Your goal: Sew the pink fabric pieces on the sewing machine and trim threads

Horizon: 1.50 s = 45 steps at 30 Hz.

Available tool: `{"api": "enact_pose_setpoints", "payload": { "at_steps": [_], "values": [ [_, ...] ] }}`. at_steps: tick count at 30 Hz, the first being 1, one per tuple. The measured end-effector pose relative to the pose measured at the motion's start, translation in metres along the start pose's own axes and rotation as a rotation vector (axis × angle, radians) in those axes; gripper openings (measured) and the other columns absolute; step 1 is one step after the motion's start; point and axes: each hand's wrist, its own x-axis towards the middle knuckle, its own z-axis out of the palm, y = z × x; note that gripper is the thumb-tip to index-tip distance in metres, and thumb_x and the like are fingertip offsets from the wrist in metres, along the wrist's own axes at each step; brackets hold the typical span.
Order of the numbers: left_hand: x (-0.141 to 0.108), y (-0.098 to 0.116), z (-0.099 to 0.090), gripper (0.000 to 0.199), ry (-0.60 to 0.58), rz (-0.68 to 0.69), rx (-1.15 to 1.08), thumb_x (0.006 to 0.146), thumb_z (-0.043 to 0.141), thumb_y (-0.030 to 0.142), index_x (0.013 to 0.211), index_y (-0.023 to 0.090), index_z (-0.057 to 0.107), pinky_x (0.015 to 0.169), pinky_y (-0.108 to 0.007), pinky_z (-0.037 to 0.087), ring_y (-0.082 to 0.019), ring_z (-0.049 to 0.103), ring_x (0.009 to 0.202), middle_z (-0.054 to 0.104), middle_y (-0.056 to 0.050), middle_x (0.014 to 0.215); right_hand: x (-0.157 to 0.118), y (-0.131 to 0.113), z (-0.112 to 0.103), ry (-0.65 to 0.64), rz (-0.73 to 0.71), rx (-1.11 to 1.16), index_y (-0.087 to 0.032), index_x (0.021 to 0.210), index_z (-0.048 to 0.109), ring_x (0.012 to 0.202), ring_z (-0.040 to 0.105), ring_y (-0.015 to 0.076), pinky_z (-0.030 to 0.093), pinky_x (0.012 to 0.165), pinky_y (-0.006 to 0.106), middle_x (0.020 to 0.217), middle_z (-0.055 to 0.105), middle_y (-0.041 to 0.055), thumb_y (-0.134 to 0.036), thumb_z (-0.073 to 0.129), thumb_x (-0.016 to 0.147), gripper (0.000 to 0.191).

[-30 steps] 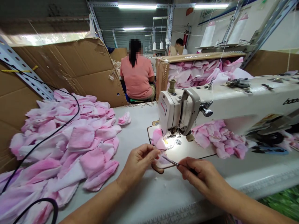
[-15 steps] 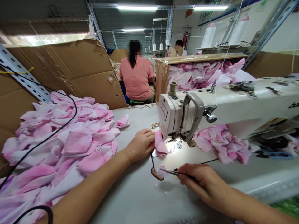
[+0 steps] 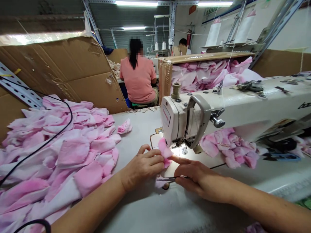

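L hand (image 3: 142, 168) half-shut on pink fabric (image 3: 164, 151)

Your left hand (image 3: 142, 168) and right hand (image 3: 201, 178) meet on a pink fabric piece (image 3: 165, 152) under the sewing machine head (image 3: 182, 119), your right hand also gripping a slim metal tool (image 3: 171, 178).

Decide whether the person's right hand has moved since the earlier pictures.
Yes: the right hand has moved closer to the sewing machine head, its index finger now reaching the pink fabric beneath it.
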Motion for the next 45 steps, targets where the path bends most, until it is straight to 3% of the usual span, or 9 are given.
{"api": "enact_pose_setpoints", "payload": {
  "at_steps": [6, 10, 14, 18, 25, 30, 34, 39, 45],
  "values": [
    [0.003, 0.008, 0.006, 0.018, 0.192, -0.054, -0.013, 0.093, 0.050, 0.023, 0.088, 0.020, 0.067, 0.083, -0.037, 0.043, -0.021, 0.064, 0.093, 0.071, -0.009, 0.105, 0.011, -0.003, -0.006, -0.139, -0.027, -0.035, -0.018, 0.072, 0.057, 0.090, 0.061, 0.0190, 0.047, 0.079, 0.029, 0.078, 0.060, 0.0036, -0.009, 0.050, 0.086, 0.018],
    [0.006, 0.013, 0.016, 0.021, 0.336, -0.157, -0.079, 0.096, 0.045, 0.024, 0.105, 0.016, 0.063, 0.083, -0.033, 0.052, -0.021, 0.064, 0.100, 0.067, -0.014, 0.110, 0.012, -0.005, -0.008, -0.159, -0.067, -0.005, -0.019, 0.079, 0.059, 0.085, 0.060, 0.0167, 0.047, 0.072, 0.027, 0.085, 0.061, 0.0036, -0.008, 0.049, 0.085, 0.016],
    [0.011, 0.013, 0.024, 0.025, 0.245, -0.136, 0.005, 0.098, 0.042, 0.025, 0.115, 0.015, 0.057, 0.078, -0.034, 0.053, -0.022, 0.065, 0.094, 0.067, -0.015, 0.110, 0.012, -0.002, -0.006, -0.168, -0.069, -0.003, -0.019, 0.075, 0.060, 0.084, 0.060, 0.0184, 0.048, 0.077, 0.030, 0.078, 0.062, 0.0032, -0.010, 0.051, 0.084, 0.015],
    [0.016, 0.011, 0.023, 0.029, 0.102, -0.195, 0.072, 0.096, 0.045, 0.024, 0.122, 0.014, 0.051, 0.069, -0.036, 0.050, -0.023, 0.063, 0.080, 0.067, -0.010, 0.089, 0.012, 0.001, -0.006, -0.144, -0.076, 0.041, -0.019, 0.072, 0.061, 0.082, 0.063, 0.0187, 0.049, 0.079, 0.032, 0.074, 0.063, 0.0032, -0.013, 0.051, 0.087, 0.020],
    [0.024, 0.012, 0.012, 0.008, -0.100, -0.236, 0.224, 0.091, 0.054, 0.018, 0.084, 0.017, 0.057, 0.064, -0.034, 0.043, -0.022, 0.058, 0.074, 0.063, -0.005, 0.079, 0.014, -0.001, -0.009, -0.163, -0.074, 0.041, -0.019, 0.070, 0.061, 0.083, 0.064, 0.0194, 0.049, 0.082, 0.032, 0.077, 0.066, 0.0042, -0.013, 0.052, 0.086, 0.019],
    [0.022, 0.017, 0.008, 0.012, -0.037, -0.046, 0.364, 0.091, 0.051, 0.011, 0.082, 0.015, 0.058, 0.063, -0.033, 0.043, -0.021, 0.055, 0.077, 0.062, -0.008, 0.091, 0.015, 0.001, -0.008, -0.142, -0.125, 0.012, -0.021, 0.068, 0.059, 0.076, 0.063, 0.0168, 0.049, 0.083, 0.032, 0.063, 0.059, -0.0002, -0.010, 0.049, 0.086, 0.023],
    [0.017, 0.013, 0.009, 0.013, 0.009, 0.086, 0.291, 0.095, 0.047, 0.014, 0.088, 0.014, 0.058, 0.069, -0.032, 0.045, -0.021, 0.056, 0.086, 0.063, -0.007, 0.096, 0.015, 0.003, -0.010, -0.216, -0.089, -0.094, -0.019, 0.070, 0.058, 0.077, 0.062, 0.0173, 0.049, 0.078, 0.030, 0.067, 0.061, 0.0023, -0.012, 0.049, 0.086, 0.020],
    [0.018, 0.004, 0.016, 0.016, 0.025, -0.062, 0.153, 0.094, 0.047, 0.013, 0.081, 0.016, 0.055, 0.074, -0.031, 0.048, -0.019, 0.056, 0.083, 0.062, -0.005, 0.083, 0.016, 0.004, -0.014, -0.300, -0.005, -0.081, -0.017, 0.072, 0.060, 0.090, 0.063, 0.0198, 0.047, 0.078, 0.028, 0.081, 0.066, 0.0067, -0.013, 0.050, 0.087, 0.017],
    [0.024, 0.008, 0.018, 0.008, 0.028, -0.249, 0.034, 0.091, 0.051, 0.014, 0.088, 0.018, 0.058, 0.070, -0.029, 0.047, -0.018, 0.053, 0.078, 0.060, -0.003, 0.084, 0.012, 0.002, -0.021, -0.268, 0.036, 0.064, -0.017, 0.074, 0.060, 0.091, 0.063, 0.0200, 0.047, 0.080, 0.028, 0.093, 0.067, 0.0080, -0.017, 0.052, 0.087, 0.015]
  ]
}}
